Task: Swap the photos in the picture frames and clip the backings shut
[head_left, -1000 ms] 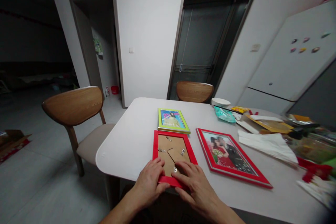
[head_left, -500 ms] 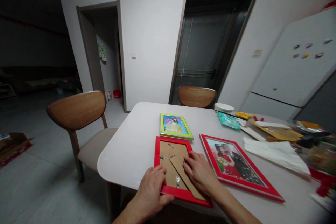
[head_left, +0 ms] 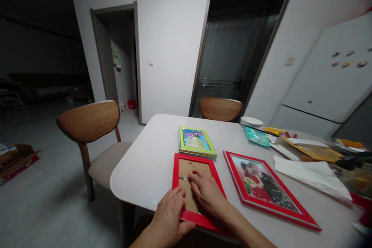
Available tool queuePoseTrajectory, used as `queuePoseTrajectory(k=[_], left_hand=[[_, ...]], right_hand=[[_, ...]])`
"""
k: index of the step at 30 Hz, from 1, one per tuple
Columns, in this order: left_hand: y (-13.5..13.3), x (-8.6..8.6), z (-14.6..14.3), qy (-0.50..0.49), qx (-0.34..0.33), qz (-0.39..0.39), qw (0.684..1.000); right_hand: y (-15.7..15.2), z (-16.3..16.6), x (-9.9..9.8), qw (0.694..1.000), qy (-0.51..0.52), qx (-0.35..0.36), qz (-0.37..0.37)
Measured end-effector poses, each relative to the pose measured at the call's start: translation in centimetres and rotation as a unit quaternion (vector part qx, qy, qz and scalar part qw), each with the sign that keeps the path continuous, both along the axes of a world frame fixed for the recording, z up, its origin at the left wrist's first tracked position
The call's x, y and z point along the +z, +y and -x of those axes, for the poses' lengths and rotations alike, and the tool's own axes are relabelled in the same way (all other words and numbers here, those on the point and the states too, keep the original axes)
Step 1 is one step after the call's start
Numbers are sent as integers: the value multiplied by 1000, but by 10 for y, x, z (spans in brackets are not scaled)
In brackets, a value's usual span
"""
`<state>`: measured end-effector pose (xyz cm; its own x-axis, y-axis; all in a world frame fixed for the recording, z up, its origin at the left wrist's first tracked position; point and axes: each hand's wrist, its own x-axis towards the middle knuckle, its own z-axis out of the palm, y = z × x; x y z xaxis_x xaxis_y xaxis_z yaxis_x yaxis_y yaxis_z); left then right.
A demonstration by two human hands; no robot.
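Observation:
A small red picture frame [head_left: 178,162] lies face down at the near edge of the white table [head_left: 145,162], its brown backing board [head_left: 186,168] with metal clips showing. My left hand [head_left: 170,217] grips the frame's near left corner. My right hand [head_left: 207,193] rests flat on the backing board, fingertips at a clip near its left side. A larger red frame [head_left: 270,190] with a photo lies face up to the right. A green frame [head_left: 196,141] with a photo lies just beyond.
Wooden chairs stand at the left [head_left: 93,131] and the far side [head_left: 221,108]. The right end of the table holds a white cloth [head_left: 310,172], a teal packet [head_left: 255,136], a white bowl [head_left: 251,121] and papers. A white fridge [head_left: 328,81] stands behind.
My right hand slid from the frame's near right corner up and left across the backing board to the left clip. My left hand stayed on the near left corner.

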<state>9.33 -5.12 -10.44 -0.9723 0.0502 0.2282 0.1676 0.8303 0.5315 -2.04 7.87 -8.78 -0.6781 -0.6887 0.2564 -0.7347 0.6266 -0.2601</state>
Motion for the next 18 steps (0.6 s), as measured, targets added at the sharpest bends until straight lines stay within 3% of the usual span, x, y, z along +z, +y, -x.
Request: queuePoseTrajectory(k=[5,18], left_hand=[[0,4,-1,-11,-3,3,1000],[-4,-3,1,22,-5,-1,1000]], right_hand=[[-18,-4,3,999,0,27,-33],[-36,5,-1,999,-26,-22,23]])
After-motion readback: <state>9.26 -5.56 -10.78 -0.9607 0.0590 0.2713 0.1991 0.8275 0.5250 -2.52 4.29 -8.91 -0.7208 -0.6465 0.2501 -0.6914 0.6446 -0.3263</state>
